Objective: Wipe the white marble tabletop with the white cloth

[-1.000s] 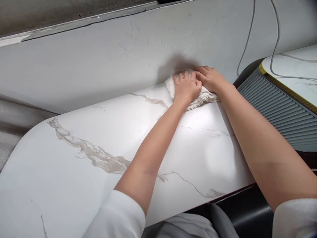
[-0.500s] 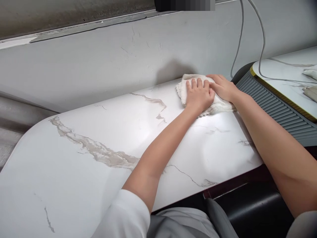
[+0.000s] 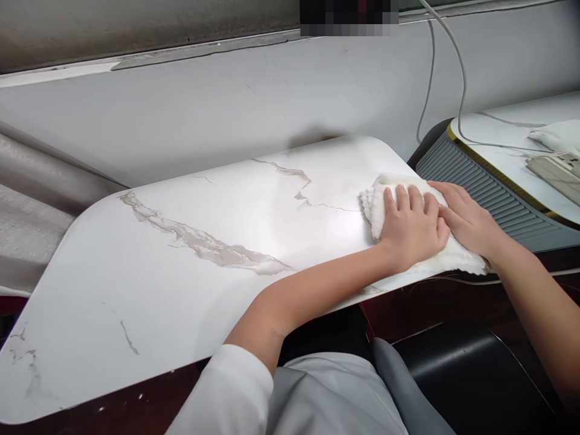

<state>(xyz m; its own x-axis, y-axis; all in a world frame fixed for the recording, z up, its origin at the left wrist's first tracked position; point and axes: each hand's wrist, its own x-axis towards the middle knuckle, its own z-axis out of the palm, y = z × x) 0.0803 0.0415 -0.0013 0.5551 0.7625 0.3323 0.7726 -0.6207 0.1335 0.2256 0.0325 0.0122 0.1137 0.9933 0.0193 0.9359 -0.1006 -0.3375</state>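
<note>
A folded white cloth (image 3: pixel 383 187) with a scalloped edge lies at the right end of the white marble-patterned tabletop (image 3: pixel 235 205). On top of it my left hand (image 3: pixel 412 223) presses down, fingers curved over the cloth and holding it to the surface. My right hand (image 3: pixel 471 217) grips the cloth's right part, its fingers reaching beside the left thumb. Both hands nearly touch each other. The lower edge of the cloth reaches the tabletop's near right edge. What lies under the palms is hidden.
A grey wall (image 3: pixel 203 121) runs behind the tabletop. To the right stands a second table with a grey ribbed side (image 3: pixel 489 181), bearing a power strip (image 3: pixel 557 172) and white fabric (image 3: pixel 559 134). A cable (image 3: pixel 463 78) hangs there. A black seat (image 3: pixel 471 368) is below.
Both hands have moved the cloth from the far edge toward the near right edge of the tabletop. The view has shifted, showing the tabletop's far right corner uncovered.
</note>
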